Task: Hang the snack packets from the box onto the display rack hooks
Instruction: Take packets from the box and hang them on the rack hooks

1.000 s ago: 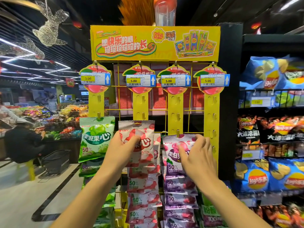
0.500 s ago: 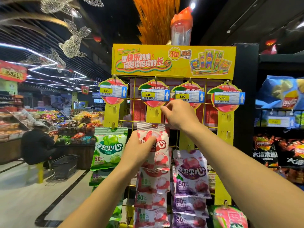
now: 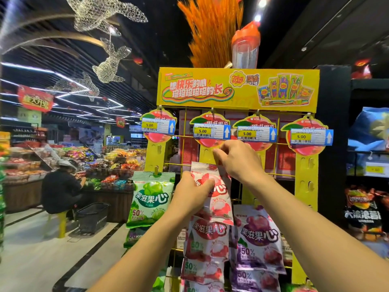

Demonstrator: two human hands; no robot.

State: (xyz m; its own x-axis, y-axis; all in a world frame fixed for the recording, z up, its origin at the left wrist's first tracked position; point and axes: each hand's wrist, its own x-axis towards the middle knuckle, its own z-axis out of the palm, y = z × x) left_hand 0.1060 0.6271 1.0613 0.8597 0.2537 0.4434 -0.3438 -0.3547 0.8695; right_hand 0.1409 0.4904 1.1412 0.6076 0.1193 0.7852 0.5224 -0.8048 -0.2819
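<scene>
packets [image 3: 219, 199]: glossy plastic film, ribbed top seal. rack grid [image 3: 185, 136]: thin yellow-coated metal wire. strips [image 3: 306, 186]: smooth yellow, plastic or card, can't tell. header [image 3: 237, 87]: printed card, slight sheen. floor [image 3: 31, 249]: polished, reflective. fish [image 3: 109, 66]: bare wire mesh.

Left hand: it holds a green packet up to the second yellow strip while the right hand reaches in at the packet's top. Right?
Not green. In the head view the left hand grips a red-and-white packet; the green packet hangs untouched on the leftmost strip. The rest stands: right hand at its top, by the second yellow strip.
</scene>
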